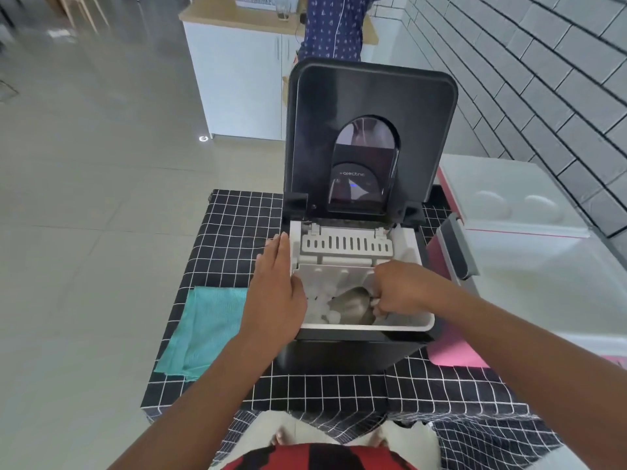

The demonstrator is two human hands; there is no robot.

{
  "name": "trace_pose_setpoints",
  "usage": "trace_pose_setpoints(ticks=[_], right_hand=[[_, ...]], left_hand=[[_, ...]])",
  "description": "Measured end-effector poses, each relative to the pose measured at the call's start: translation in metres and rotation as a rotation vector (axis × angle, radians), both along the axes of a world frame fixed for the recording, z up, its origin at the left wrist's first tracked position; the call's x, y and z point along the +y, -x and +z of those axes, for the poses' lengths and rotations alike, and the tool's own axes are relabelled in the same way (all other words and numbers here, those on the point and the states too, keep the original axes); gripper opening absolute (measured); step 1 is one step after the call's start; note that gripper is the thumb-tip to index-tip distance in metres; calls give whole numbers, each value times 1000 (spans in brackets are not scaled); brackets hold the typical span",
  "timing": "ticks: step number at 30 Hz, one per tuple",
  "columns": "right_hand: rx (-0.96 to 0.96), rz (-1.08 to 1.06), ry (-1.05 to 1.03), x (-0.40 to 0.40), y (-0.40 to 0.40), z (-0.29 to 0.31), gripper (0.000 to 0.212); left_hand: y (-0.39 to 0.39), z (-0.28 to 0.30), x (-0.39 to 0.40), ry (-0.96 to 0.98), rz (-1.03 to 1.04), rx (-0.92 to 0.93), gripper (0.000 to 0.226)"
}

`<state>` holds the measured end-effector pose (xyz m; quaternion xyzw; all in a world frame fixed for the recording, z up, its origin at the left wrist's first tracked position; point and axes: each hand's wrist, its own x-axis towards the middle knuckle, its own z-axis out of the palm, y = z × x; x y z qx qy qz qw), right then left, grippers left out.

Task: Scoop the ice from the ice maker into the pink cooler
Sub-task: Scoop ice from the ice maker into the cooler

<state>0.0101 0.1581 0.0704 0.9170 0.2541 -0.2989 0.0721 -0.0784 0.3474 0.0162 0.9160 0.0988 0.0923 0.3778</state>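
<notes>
The left hand (276,283) lies flat, fingers straight, along the left wall of the ice maker (359,252), which stands mid-bench with its lid raised. The right hand (395,291) reaches into the bin, fingers curled round a blurred scoop (353,305) beside the ice (322,308). The pink cooler (522,239) stands at the bench's right edge.

Ice maker (356,232) mid-counter (441,395), lid up behind.
Cloth (203,330) lies to my left, cooler (519,212) to my right; ice (322,305) inside, perhaps around a scoop (353,305).
</notes>
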Motion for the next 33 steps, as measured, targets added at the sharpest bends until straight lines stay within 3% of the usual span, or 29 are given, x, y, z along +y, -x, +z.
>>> trace_pose_setpoints(ticks=[6, 11, 16, 18, 19, 21, 24, 33], right_hand=[[58, -154, -149, 7, 8, -20, 28], [-52, -238, -233, 11, 12, -40, 32], [-159, -184, -251, 12, 15, -44, 39], [-157, -108, -227, 13, 13, -40, 16], [-135, -78, -230, 13, 12, -37, 14], [-101, -44, -260, 10, 13, -33, 31], [-194, -33, -253, 7, 14, -31, 11], [-335, -59, -308, -17, 23, -21, 20]], left_hand=[[-1, -3, 1, 0, 11, 4, 64], [-1, -4, 0, 16, 9, 19, 64], [-1, -5, 0, 5, 23, 12, 64], [-1, -5, -1, -1, 25, 0, 64], [-2, -5, -1, -2, 26, 0, 64], [-2, -6, 0, 7, 30, 2, 63], [-1, -6, 0, 19, 45, -8, 61], [1, -9, -2, 92, 73, -102, 50]])
